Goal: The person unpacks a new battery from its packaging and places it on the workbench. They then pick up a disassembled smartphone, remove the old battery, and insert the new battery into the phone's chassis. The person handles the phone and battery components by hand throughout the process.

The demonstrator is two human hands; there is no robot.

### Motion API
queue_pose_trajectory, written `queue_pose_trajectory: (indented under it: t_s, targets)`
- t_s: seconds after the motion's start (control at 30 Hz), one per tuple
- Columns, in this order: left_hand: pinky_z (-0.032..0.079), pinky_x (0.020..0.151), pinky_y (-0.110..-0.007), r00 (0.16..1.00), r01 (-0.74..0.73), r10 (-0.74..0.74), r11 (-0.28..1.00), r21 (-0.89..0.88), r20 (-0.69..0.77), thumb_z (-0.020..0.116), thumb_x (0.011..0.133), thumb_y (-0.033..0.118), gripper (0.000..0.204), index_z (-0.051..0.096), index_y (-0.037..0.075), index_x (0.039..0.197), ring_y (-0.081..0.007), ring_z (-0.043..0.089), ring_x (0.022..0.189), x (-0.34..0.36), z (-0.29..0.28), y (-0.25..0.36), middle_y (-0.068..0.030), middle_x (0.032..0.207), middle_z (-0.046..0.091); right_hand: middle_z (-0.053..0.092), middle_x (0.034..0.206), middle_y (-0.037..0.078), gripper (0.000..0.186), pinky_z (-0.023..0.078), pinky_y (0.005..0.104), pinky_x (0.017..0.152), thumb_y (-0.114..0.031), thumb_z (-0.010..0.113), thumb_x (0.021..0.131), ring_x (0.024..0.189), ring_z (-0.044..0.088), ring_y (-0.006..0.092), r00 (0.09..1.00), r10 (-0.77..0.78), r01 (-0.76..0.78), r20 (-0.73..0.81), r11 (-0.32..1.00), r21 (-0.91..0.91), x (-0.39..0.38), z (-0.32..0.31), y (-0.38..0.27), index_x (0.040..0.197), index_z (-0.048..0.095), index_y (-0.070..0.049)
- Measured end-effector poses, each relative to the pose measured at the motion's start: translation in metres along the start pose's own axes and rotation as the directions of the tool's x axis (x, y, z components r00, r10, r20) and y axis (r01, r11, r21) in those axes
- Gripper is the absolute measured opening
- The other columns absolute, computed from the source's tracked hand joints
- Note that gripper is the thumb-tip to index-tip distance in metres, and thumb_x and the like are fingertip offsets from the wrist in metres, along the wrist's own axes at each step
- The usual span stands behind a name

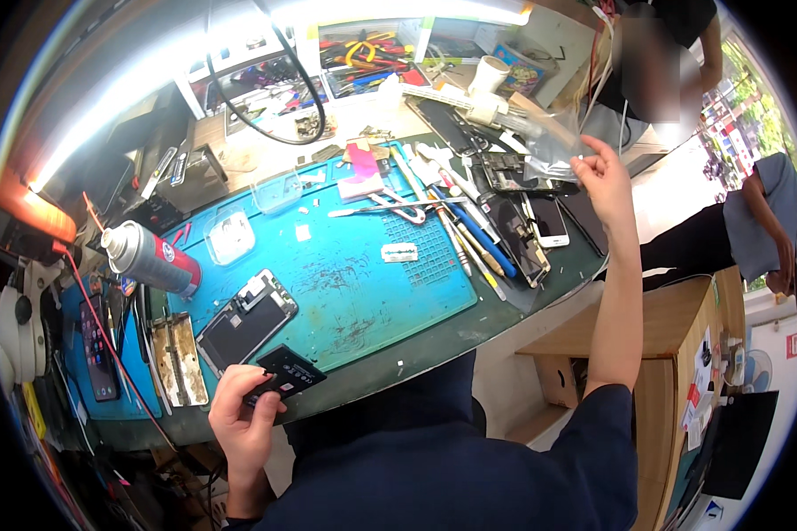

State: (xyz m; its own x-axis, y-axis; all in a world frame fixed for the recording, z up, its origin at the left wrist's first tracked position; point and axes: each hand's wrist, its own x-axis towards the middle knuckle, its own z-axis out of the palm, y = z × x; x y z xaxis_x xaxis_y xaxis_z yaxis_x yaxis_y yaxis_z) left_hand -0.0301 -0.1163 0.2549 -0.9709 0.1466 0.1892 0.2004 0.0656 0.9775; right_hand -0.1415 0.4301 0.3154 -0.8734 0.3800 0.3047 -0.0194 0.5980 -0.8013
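Note:
My left hand [242, 420] is closed on a flat black phone battery [297, 372], pinched between thumb and fingers at the mat's near edge. Just beyond it lies a detached phone screen [246, 323], its dark back facing up. My right hand [606, 184] reaches out to the far right, thumb and fingertips pinching a clear plastic bag [553, 140]. Beneath that bag is a phone circuit board in a dark frame [502, 171]. A white phone [549, 221] rests nearby. On the blue mat [345, 283] are a razor blade [399, 253] and metal tweezers [363, 211].
A spray can [155, 258] stands at the mat's left, beside a small clear tray [230, 235]. Pens and brushes [469, 232] crowd the right side. A black cable loop [314, 111] hangs over the back. Two people are at the right, beyond a wooden desk [655, 319].

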Motion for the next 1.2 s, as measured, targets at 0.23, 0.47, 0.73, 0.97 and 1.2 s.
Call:
queue_pose_trajectory:
  t_s: [0.23, 0.47, 0.73, 0.97, 1.2]
  targets:
    - [0.053, 0.059, -0.023, 1.000, 0.007, -0.006, 0.999, 0.040, -0.028, 0.066, 0.091, -0.005, 0.020, 0.064, -0.004, 0.110, -0.0123, 0.060, 0.078, 0.004, 0.006, 0.003, -0.0122, 0.107, 0.057, 0.069, 0.096, 0.004, 0.042, 0.047, 0.0186, 0.065, -0.016, 0.069, 0.096, 0.078, 0.060, 0.0061, 0.964, 0.164, -0.224, 0.208, 0.924, 0.310, 0.010, 0.028, -0.020, 0.130, 0.058, 0.006]
    - [0.053, 0.059, -0.023, 0.999, -0.015, 0.017, 0.998, 0.053, -0.037, 0.064, 0.091, -0.006, 0.020, 0.064, -0.004, 0.111, -0.0122, 0.059, 0.078, 0.003, 0.006, 0.001, -0.0119, 0.107, 0.057, 0.057, 0.140, 0.018, 0.076, 0.041, 0.0382, 0.112, -0.018, 0.082, 0.079, 0.129, 0.054, 0.0299, 0.798, -0.174, 0.458, 0.577, 0.798, -0.393, 0.021, 0.021, -0.013, 0.146, 0.048, -0.005]
    - [0.053, 0.061, -0.024, 0.998, 0.015, -0.014, 1.000, 0.011, -0.067, 0.063, 0.092, -0.006, 0.021, 0.065, -0.005, 0.112, -0.0132, 0.061, 0.076, 0.003, 0.005, 0.001, -0.0132, 0.109, 0.058, 0.059, 0.130, 0.015, 0.074, 0.044, 0.0374, 0.107, -0.016, 0.080, 0.074, 0.123, 0.057, 0.0273, 0.782, -0.129, 0.409, 0.609, 0.845, -0.346, 0.029, 0.023, -0.022, 0.142, 0.052, -0.005]
    - [0.054, 0.063, -0.024, 0.997, 0.024, -0.032, 0.992, -0.125, -0.064, 0.062, 0.095, -0.002, 0.020, 0.064, -0.007, 0.114, -0.0143, 0.064, 0.078, 0.005, 0.001, 0.002, -0.0128, 0.109, 0.058, 0.050, 0.142, 0.016, 0.088, 0.035, 0.0387, 0.115, -0.025, 0.083, 0.070, 0.136, 0.046, 0.0312, 0.719, -0.084, 0.437, 0.690, 0.826, -0.354, 0.035, 0.028, -0.021, 0.148, 0.045, -0.005]
    - [0.054, 0.060, -0.025, 0.942, -0.037, -0.091, 0.929, -0.369, -0.322, 0.063, 0.100, 0.009, 0.033, 0.056, -0.003, 0.129, -0.0159, 0.066, 0.078, -0.005, 0.001, -0.001, -0.0116, 0.109, 0.058, 0.054, 0.127, 0.019, 0.079, 0.045, 0.0395, 0.103, -0.026, 0.082, 0.069, 0.117, 0.057, 0.0340, 0.786, -0.100, 0.485, 0.610, 0.711, -0.509, 0.038, 0.030, -0.017, 0.137, 0.052, 0.000]
